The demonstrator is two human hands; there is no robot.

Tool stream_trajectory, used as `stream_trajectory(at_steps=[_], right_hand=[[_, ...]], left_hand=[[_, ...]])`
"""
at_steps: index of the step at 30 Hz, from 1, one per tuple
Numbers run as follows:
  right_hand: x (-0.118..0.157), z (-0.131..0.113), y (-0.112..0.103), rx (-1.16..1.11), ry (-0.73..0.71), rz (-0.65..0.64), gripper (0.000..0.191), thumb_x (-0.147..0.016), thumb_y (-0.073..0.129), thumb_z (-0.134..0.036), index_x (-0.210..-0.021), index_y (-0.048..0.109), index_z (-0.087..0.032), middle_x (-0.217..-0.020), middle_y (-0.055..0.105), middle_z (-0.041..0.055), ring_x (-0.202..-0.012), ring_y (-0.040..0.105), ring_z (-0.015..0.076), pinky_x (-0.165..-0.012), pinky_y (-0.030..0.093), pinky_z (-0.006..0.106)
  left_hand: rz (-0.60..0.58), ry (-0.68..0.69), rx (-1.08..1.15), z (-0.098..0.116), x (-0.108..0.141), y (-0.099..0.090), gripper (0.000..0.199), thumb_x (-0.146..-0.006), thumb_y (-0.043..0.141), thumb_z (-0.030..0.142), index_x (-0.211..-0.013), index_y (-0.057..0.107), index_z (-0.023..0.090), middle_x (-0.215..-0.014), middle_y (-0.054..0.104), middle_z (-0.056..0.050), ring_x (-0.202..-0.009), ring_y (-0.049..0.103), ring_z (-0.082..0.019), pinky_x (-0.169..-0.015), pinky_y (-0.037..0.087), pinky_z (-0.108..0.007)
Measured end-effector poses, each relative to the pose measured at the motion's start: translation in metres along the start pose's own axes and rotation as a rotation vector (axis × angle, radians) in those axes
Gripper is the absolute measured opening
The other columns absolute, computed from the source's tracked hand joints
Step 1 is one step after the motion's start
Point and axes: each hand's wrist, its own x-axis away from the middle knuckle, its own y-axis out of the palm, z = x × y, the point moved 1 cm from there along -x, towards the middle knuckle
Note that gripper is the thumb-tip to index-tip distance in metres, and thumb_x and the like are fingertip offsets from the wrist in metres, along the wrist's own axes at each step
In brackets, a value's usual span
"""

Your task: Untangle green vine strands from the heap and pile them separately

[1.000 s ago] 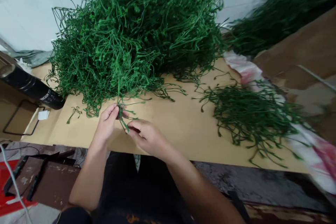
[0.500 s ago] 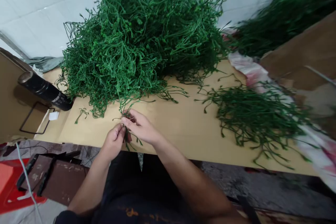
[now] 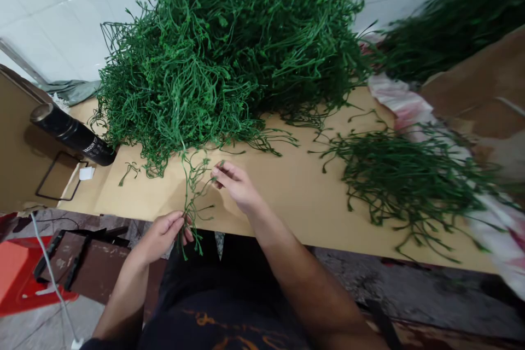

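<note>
Near the table's front edge, my left hand (image 3: pixel 166 234) pinches a small bunch of green stems (image 3: pixel 192 197), whose thin branches spread upward and hang below the fingers. My right hand (image 3: pixel 234 181) is to the right of the bunch and higher, its fingers closed around a stem tip beside the branches. A large tangled heap of green stems (image 3: pixel 229 60) rises just beyond both hands. On the right of the table lies a smaller, flatter pile of green stems (image 3: pixel 402 175).
A black vacuum flask (image 3: pixel 74 134) leans at the left by a cardboard box (image 3: pixel 20 158) and a thin black wire frame (image 3: pixel 45 194). Pink-stained white plastic (image 3: pixel 404 104) borders the right side. A few loose stems (image 3: pixel 129 171) lie left. A red stool (image 3: pixel 20 279) stands below.
My hands have moved apart: the left down and toward me with the bunch, the right up and to the right. The bunch's branches now spread between them.
</note>
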Motion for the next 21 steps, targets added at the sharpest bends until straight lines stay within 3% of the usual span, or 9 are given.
stream_trajectory(at_steps=[7,11,14,17,21], right_hand=[[0.002,0.003,-0.013,0.025,0.002,0.04,0.035,-0.067,0.064,-0.051,-0.065,0.05,-0.019,-0.059,0.051,-0.0026,-0.055,0.044,0.0075,-0.054,0.036,0.023],[0.006,0.004,0.007,0.037,0.015,-0.059,0.031,-0.069,0.064,-0.045,-0.082,0.053,-0.019,-0.078,0.056,0.0,-0.07,0.051,0.009,-0.063,0.042,0.024],[0.009,0.005,0.023,0.047,0.066,-0.229,0.034,-0.066,0.068,-0.039,-0.09,0.054,-0.018,-0.075,0.054,-0.0013,-0.067,0.049,0.0083,-0.06,0.04,0.023],[0.012,0.007,0.028,0.071,0.093,-0.333,0.026,-0.068,0.065,-0.036,-0.082,0.055,-0.017,-0.064,0.05,-0.004,-0.057,0.043,0.0066,-0.055,0.036,0.022],[0.01,0.012,0.02,0.007,0.085,-0.195,0.025,-0.066,0.065,-0.038,-0.075,0.054,-0.018,-0.059,0.049,-0.0046,-0.054,0.043,0.0067,-0.052,0.035,0.022]], left_hand=[[-0.092,-0.024,-0.148,-0.004,0.015,-0.013,0.03,-0.087,0.04,0.041,-0.079,0.057,0.017,-0.068,0.064,-0.002,-0.066,0.058,-0.013,-0.063,0.045,-0.024],[-0.263,0.001,-0.285,0.006,0.006,0.005,0.031,-0.089,0.033,0.034,-0.085,0.057,0.016,-0.071,0.065,-0.003,-0.064,0.057,-0.011,-0.063,0.045,-0.023],[-0.35,0.119,-0.461,0.012,-0.003,0.023,0.03,-0.089,0.034,0.028,-0.084,0.061,0.017,-0.075,0.067,-0.003,-0.068,0.06,-0.012,-0.066,0.045,-0.023],[-0.33,0.213,-0.599,0.013,-0.006,0.027,0.031,-0.087,0.036,0.025,-0.081,0.066,0.018,-0.079,0.07,-0.004,-0.074,0.062,-0.014,-0.071,0.045,-0.025],[-0.178,0.175,-0.554,0.009,-0.003,0.011,0.026,-0.085,0.043,0.031,-0.094,0.065,0.02,-0.095,0.07,-0.005,-0.088,0.062,-0.017,-0.08,0.046,-0.029]])
